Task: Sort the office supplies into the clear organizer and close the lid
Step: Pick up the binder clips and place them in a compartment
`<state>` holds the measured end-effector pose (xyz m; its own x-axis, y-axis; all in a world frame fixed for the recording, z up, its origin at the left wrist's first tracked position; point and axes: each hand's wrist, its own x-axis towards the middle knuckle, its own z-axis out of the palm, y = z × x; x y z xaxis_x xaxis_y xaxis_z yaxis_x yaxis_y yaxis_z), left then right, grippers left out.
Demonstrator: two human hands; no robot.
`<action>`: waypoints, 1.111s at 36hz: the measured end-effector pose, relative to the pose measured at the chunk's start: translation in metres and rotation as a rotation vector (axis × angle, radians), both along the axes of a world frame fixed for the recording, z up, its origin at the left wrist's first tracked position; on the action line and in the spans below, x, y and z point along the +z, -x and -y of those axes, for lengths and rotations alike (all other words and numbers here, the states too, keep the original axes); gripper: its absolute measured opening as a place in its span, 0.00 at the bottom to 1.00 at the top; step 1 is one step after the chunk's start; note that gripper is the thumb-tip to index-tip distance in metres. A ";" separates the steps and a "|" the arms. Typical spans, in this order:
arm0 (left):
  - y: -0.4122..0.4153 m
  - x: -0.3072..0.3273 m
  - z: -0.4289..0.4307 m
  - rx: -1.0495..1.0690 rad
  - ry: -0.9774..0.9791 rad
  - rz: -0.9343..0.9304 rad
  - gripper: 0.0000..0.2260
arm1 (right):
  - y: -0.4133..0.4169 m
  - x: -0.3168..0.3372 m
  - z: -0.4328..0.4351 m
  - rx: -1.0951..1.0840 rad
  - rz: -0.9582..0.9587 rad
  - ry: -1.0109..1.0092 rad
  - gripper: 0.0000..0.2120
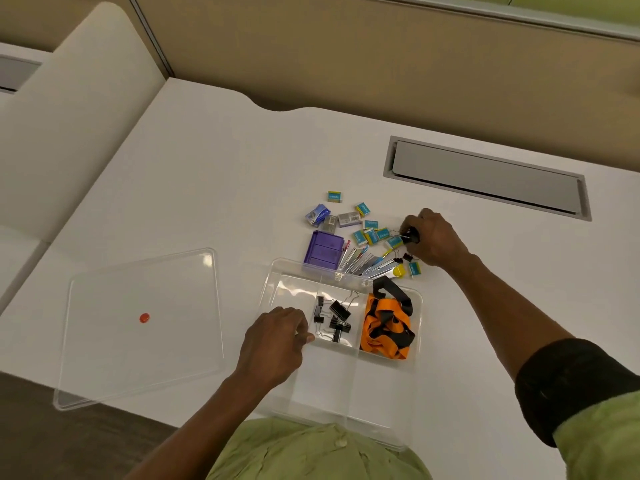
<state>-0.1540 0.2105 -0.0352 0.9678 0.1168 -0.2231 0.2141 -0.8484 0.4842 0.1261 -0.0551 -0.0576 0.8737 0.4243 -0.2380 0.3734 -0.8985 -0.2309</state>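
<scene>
The clear organizer lies open on the white desk in front of me. Several black binder clips sit in its middle compartment and an orange-and-black lanyard fills the right one. My left hand rests over the organizer's left side, fingers curled with nothing visible in them. My right hand is closed on a black binder clip at the right edge of the loose pile. Blue erasers, staple boxes, a purple box and metal clips lie behind the organizer.
The clear lid with a red dot lies flat to the left, near the desk's front edge. A grey cable hatch is set into the desk at the back right. A beige partition runs behind.
</scene>
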 end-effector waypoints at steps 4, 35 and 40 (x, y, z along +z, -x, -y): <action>0.000 0.001 0.000 0.006 0.010 0.003 0.05 | 0.003 -0.001 0.004 -0.138 -0.011 -0.033 0.17; -0.001 0.001 0.000 -0.003 -0.015 0.030 0.05 | 0.191 0.073 -0.094 -0.133 -0.115 -0.373 0.18; 0.000 0.001 -0.002 -0.008 0.001 0.011 0.05 | 0.127 0.083 -0.055 -0.351 0.109 -0.425 0.07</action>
<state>-0.1537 0.2129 -0.0346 0.9711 0.1094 -0.2124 0.2022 -0.8497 0.4870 -0.0004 -0.0004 0.0249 0.9897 0.1427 -0.0101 0.1108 -0.8095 -0.5766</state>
